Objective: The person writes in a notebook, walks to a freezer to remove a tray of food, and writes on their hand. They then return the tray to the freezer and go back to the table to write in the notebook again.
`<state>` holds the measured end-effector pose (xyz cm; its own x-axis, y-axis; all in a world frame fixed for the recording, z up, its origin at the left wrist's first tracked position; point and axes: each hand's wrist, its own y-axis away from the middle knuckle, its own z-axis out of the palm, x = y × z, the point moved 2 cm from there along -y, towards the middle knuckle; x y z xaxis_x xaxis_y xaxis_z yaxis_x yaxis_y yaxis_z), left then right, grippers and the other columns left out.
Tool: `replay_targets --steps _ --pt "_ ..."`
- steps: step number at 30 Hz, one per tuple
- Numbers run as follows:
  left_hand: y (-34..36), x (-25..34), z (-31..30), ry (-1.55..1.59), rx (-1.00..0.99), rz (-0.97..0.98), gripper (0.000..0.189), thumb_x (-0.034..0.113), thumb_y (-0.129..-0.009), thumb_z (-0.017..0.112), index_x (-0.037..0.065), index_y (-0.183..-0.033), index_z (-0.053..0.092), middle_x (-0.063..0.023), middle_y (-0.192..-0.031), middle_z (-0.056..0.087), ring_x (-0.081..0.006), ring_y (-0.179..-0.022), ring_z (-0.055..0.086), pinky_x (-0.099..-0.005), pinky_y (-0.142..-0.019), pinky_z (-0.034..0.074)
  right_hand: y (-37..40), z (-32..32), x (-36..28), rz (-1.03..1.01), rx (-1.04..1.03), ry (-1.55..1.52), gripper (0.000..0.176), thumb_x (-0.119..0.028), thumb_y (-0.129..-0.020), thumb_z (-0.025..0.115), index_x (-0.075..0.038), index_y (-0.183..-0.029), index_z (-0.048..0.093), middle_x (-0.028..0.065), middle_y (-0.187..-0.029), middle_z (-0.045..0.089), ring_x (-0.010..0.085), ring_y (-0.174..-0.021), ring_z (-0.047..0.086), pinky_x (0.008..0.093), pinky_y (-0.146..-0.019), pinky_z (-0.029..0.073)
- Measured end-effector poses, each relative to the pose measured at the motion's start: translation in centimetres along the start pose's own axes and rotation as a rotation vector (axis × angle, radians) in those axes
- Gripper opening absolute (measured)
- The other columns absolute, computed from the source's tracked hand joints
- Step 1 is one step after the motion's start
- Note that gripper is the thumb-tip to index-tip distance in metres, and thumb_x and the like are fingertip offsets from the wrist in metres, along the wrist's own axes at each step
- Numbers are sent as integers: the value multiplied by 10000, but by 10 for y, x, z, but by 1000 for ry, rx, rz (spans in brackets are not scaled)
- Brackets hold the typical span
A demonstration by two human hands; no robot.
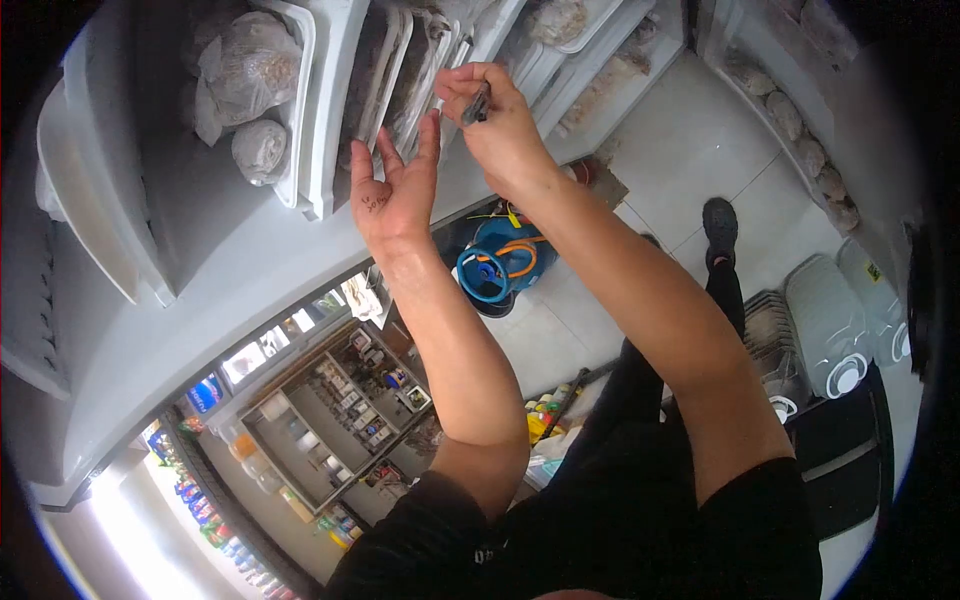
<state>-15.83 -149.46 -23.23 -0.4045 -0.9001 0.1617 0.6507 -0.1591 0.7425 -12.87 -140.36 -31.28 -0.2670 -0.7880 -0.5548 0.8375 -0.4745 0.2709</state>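
Observation:
My left hand (pixel 393 203) is palm up with its fingers spread and stretched out. Dark writing marks its palm, and the fingertips reach to the edges of the stacked white trays (pixel 395 85) in the open fridge. Beside it, my right hand (pixel 505 125) is closed round a short, dark handle-like piece (pixel 477 104) that pokes out by the thumb. Its far end is hidden by the fingers, and I cannot tell what tool it is. Thin, whitish packs lie among the trays close to both hands.
Plastic-wrapped bundles (pixel 255 65) fill a tray at the left. Below my arms stands a blue gas cylinder (pixel 495 268) with an orange hose. Large clear water bottles (pixel 830 320) are at the right, near the open door's shelf of wrapped packs (pixel 785 115). A shelving unit (pixel 330 420) stands lower left.

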Motion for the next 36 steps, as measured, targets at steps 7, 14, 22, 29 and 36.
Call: replay_targets --steps 7,14,22,29,36 --pt "-5 0 -2 41 42 20 370 131 -826 680 45 -1142 509 -293 -1436 228 -415 -1360 204 -511 -1100 267 0 -1 -4 20 -56 -28 270 25 -854 539 11 -1111 457 141 -1141 548 211 -1098 539 303 -923 442" --pt "-14 2 -5 154 50 11 378 122 -809 702 52 -1130 515 -247 -1374 330 -391 -1317 287 -504 -1070 316 5 8 -6 66 67 -22 316 72 -820 486 13 -1129 455 112 -1085 529 170 -959 532 291 -861 457" --pt "-20 4 -9 102 86 -4 277 89 -785 709 46 -1012 555 -170 -1334 400 -325 -1293 318 -442 -1090 279 3 19 -2 68 111 -82 352 98 -804 469 -1 -1141 458 102 -1055 516 178 -952 530 304 -784 481" --pt "-18 23 1 184 -61 -211 237 114 -830 671 51 -1038 577 -174 -1297 454 -334 -1243 400 -466 -1048 345 15 41 -21 99 -147 -300 363 105 -802 496 -12 -1143 463 91 -1027 516 155 -936 535 284 -778 467" --pt "-8 5 11 255 -54 61 532 18 -793 614 -24 -1276 394 -162 -1304 406 -353 -1261 373 -478 -1054 351 25 -4 14 172 154 19 244 -12 -881 572 -41 -1117 516 57 -1017 551 129 -973 518 256 -850 430"
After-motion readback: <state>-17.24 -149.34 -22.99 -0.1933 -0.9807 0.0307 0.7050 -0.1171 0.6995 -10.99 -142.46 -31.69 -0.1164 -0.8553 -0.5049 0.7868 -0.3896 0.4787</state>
